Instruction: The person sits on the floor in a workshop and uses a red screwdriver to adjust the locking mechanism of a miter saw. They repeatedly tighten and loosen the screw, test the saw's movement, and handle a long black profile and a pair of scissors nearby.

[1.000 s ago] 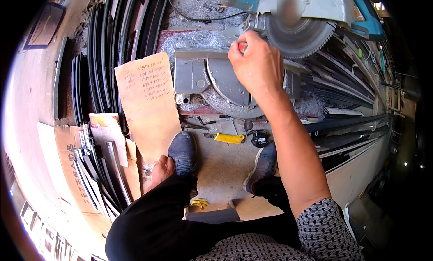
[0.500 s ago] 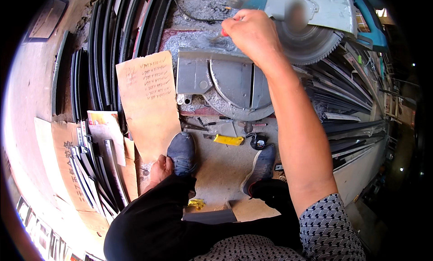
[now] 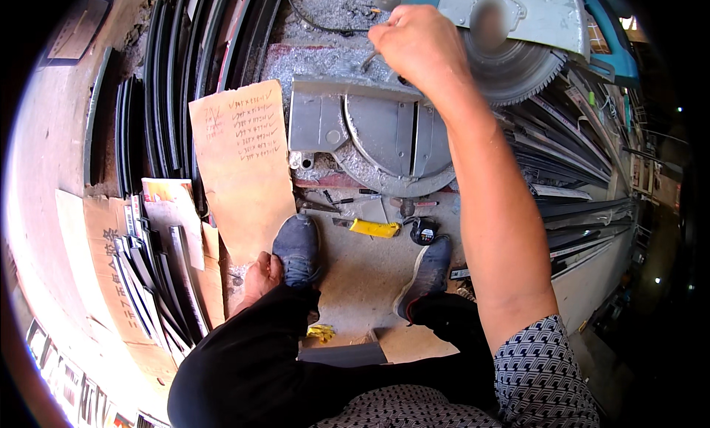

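My right hand [image 3: 423, 45] is closed above the back of the mitre saw's grey base [image 3: 314, 125], just left of its toothed round blade [image 3: 518, 69]. What its fingers hold, if anything, is hidden; a small bent metal piece [image 3: 368, 60] shows beneath them. Low on the left, beside my shoe [image 3: 297, 247], my left hand [image 3: 263, 275] is closed at the bottom end of a tall brown cardboard sheet [image 3: 240, 184] with handwritten lines. Metal shavings [image 3: 318, 62] lie behind and on the saw base.
Dark metal profiles [image 3: 166, 95] stand at the left; more strips [image 3: 569, 139] fan out at the right. On the floor before the saw lie a yellow-handled tool [image 3: 373, 228], a tape measure [image 3: 424, 230] and a hammer [image 3: 408, 206]. A black cable [image 3: 310, 25] runs behind.
My right hand has shifted slightly right and turned a little; the red bit at its fingers no longer shows. My left hand and the cardboard are nearly unmoved.
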The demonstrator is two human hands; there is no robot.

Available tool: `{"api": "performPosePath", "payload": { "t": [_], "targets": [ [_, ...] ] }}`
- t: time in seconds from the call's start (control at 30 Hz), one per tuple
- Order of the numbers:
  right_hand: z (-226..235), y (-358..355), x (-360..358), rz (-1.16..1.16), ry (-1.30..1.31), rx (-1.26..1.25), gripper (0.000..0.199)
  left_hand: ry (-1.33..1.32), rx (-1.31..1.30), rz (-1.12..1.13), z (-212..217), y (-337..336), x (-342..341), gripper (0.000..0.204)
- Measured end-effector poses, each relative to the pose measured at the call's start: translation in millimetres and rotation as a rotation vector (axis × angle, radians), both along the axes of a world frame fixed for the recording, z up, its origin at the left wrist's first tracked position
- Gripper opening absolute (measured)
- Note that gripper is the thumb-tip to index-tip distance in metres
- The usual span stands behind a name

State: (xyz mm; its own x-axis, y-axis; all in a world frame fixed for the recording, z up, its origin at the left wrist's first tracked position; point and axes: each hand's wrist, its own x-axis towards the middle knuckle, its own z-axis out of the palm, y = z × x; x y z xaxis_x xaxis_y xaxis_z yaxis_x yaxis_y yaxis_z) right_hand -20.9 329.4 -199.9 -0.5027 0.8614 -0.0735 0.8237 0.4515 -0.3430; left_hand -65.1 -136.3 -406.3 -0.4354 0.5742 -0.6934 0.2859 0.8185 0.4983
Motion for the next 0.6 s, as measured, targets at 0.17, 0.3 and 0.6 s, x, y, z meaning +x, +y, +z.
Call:
{"api": "performPosePath", "payload": {
  "t": [0.17, 0.3, 0.6],
  "targets": [
    [-4.2, -4.6, 2.3, 0.047, -0.124, 0.103, 0.031, 0.002, 0.021, -0.006, -9.8, -10.9, -0.2, 0.032],
    [-1.6, -4.9, -1.2, 0.020, 0.015, -0.010, 0.030, -0.016, -0.005, 0.016, 1.1, -0.3, -1.1, 0.032],
    [3.3, -2.5, -2.0, 0.008, -0.004, -0.050, 0.028, 0.005, 0.002, -0.021, -9.3, -8.9, -1.2, 0.033]
  ]
}}
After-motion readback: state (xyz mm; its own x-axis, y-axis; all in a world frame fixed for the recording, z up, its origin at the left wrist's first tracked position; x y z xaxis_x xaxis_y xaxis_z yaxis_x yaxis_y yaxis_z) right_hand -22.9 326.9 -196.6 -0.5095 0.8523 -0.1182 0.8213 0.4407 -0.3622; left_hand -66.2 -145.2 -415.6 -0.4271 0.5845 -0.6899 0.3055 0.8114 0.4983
